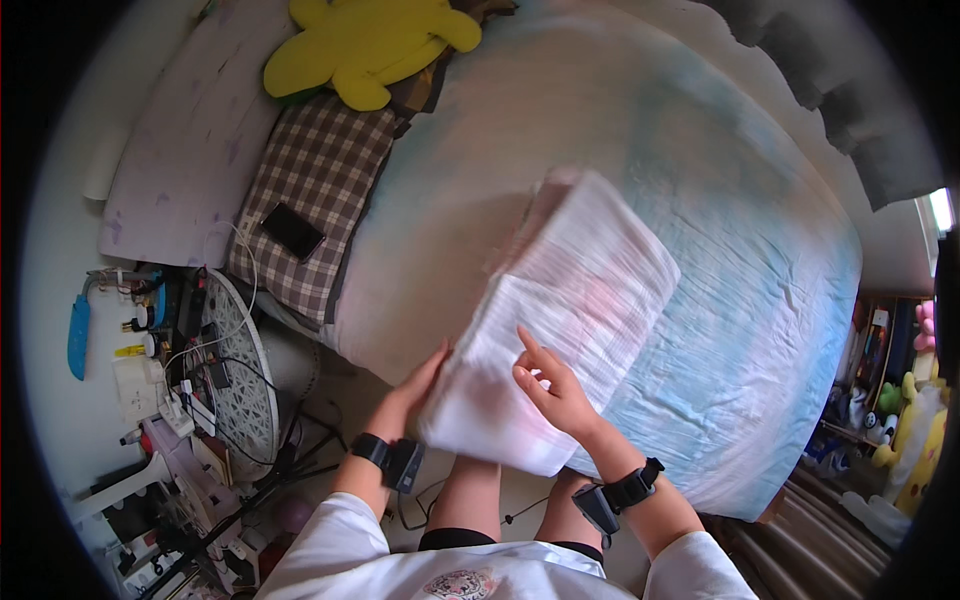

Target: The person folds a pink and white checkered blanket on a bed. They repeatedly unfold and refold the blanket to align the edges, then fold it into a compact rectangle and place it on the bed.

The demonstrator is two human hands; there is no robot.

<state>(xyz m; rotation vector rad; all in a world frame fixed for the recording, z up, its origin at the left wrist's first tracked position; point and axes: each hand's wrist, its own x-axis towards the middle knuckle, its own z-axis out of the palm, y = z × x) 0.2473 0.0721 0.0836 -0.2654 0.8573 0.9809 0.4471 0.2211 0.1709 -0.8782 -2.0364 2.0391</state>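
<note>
A folded white and pale pink cloth (555, 322), perhaps a light blanket, lies slantwise over the near part of the bed, blurred at its ends. Its near end reaches past the mattress edge, above my legs. My left hand (420, 382) grips the cloth's left edge, with part of the fingers hidden by it. Over the middle of the cloth is my right hand (555, 390), index finger stretched out and thumb apart, holding nothing. Whether it touches the cloth I cannot tell. Both wrists wear black straps with small devices.
A bed sheet (712, 315) in pale blue and pink covers the mattress. To the left are a checked pillow (322, 165) with a black phone (292, 231) and a yellow plush toy (360, 45). A round patterned table (240, 390) holds cables by the bed. Plush toys (915, 442) stand at right.
</note>
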